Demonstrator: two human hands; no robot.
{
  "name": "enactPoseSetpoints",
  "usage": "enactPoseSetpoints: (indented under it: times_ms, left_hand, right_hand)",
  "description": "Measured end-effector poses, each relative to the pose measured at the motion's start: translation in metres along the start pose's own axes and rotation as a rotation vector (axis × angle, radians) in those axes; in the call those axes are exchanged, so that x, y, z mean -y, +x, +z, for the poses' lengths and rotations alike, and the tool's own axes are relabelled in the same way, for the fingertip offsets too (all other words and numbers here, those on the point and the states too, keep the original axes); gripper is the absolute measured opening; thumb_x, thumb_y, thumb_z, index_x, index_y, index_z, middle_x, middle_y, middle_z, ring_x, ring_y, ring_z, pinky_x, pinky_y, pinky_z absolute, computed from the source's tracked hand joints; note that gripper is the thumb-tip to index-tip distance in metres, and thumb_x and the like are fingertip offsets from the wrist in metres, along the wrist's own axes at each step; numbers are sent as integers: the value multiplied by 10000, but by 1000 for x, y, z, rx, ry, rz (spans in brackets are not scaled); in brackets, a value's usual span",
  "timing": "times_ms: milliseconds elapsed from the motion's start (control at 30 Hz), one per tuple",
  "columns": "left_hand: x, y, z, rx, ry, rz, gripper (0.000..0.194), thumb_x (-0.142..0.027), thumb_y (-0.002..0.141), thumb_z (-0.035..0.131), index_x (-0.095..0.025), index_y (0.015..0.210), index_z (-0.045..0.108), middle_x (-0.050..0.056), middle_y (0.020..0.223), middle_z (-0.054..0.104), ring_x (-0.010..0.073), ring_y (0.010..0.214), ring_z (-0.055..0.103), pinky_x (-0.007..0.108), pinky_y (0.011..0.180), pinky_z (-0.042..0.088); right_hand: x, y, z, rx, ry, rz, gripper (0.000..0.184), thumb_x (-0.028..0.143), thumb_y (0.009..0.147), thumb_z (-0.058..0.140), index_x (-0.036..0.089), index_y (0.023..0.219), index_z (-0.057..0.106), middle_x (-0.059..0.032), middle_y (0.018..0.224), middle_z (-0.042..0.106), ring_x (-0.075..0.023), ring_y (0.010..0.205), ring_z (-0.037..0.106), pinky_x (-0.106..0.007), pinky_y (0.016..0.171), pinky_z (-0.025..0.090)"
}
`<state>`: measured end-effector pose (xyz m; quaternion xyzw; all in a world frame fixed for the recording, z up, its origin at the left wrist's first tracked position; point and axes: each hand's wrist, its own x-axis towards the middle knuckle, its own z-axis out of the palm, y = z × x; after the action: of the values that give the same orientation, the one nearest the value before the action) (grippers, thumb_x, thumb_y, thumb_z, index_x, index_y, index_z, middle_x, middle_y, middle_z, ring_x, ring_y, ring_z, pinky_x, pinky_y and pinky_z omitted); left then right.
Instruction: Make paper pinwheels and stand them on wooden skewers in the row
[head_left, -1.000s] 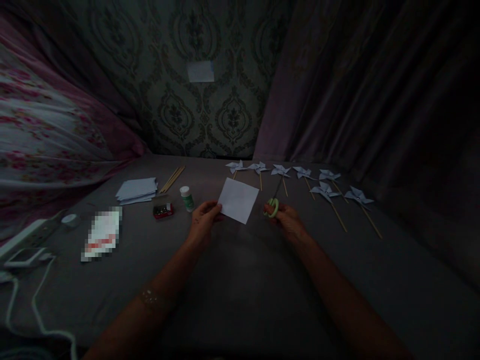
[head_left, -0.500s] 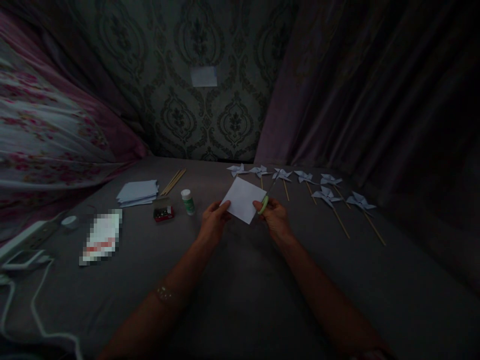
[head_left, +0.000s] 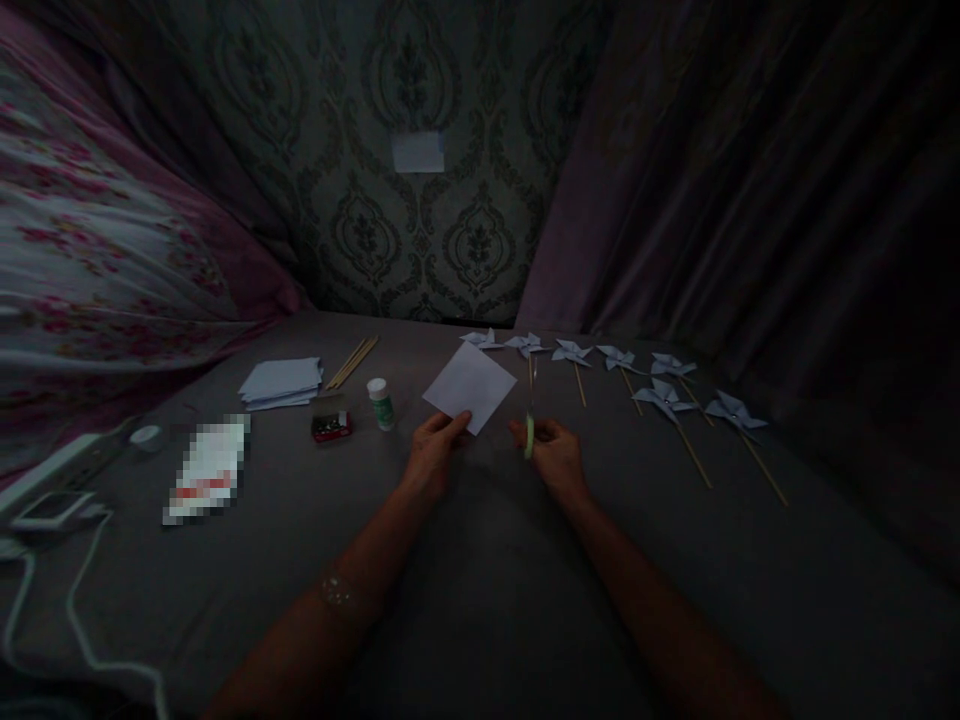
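Observation:
My left hand point(head_left: 436, 450) pinches the lower edge of a white square sheet of paper point(head_left: 471, 384), which is turned with its corners up, down and to the sides. In my right hand point(head_left: 553, 455) is a pair of scissors point(head_left: 529, 436) with light green handles, blades pointing away from me. The scissors stand apart from the paper, to its right. Beyond and to the right lie several paper pinwheels point(head_left: 663, 399) on wooden sticks. A white-capped green bottle point(head_left: 382, 406) stands left of the paper, beside a small red box point(head_left: 331, 427) of small dark pieces.
A stack of white paper point(head_left: 280, 384) and loose wooden sticks point(head_left: 353, 363) lie at the back left. Nearer are a blurred-out packet point(head_left: 209, 470), a white round lid point(head_left: 145, 438), and a power strip point(head_left: 52, 475) with a white cable point(head_left: 82, 640). A patterned wall point(head_left: 420, 250) rises behind.
My right hand has let go of the paper and drawn away with the scissors, whose blades now point more straight ahead. The paper has turned and shifted left in my left hand.

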<state>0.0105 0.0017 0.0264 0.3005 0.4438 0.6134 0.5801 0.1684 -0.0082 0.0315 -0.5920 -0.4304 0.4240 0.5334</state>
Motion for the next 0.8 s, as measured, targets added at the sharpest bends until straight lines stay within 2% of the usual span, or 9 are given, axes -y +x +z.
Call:
enactPoseSetpoints:
  times_ms: [167,300,367,467,667,800]
  left_hand:
    - [-7,1,-6,27,-70,-2,368,-364,454,872,-130,648,666,2,623,621,89,567,541,208,544,405]
    - [-13,-3,-11,23,-114,18,368,-340,456,875,-126,661,656,8,643,628,99,597,561,224,589,436]
    - [-14,-5,-13,9,-131,36,368,-337,449,874,-128,651,647,2,630,617,98,595,559,223,588,437]
    - [-15,-5,-15,0,-139,51,373,-351,451,869,-136,644,635,-4,615,607,96,584,555,216,564,424]
    - [-8,-4,-16,3,-154,79,370,-352,480,856,-143,693,637,-2,656,615,95,577,558,220,545,410]
    - [-5,-6,-14,25,-130,88,349,-322,475,853,-142,634,601,-3,634,594,111,603,572,232,565,419]
  right_hand:
    - [-13,-7,3,175,-179,-12,441,591,564,703,175,609,563,-4,572,588,-134,536,537,-256,514,389]
    - [-21,-15,8,302,-272,-41,442,590,654,652,178,786,562,-21,726,630,-158,681,590,-273,624,450]
    - [-21,-20,9,399,-305,-43,446,597,715,598,176,861,564,-28,785,634,-160,726,593,-276,656,461]
    - [-16,-27,9,511,-327,-72,454,606,740,565,168,852,598,-39,802,639,-168,746,593,-275,665,462]
    - [3,-33,2,457,-434,21,493,614,657,636,141,785,692,-79,769,676,-220,757,621,-300,653,460]
    - [-2,-41,-1,435,-384,50,513,649,638,623,150,736,687,-68,719,660,-204,715,604,-284,616,446]
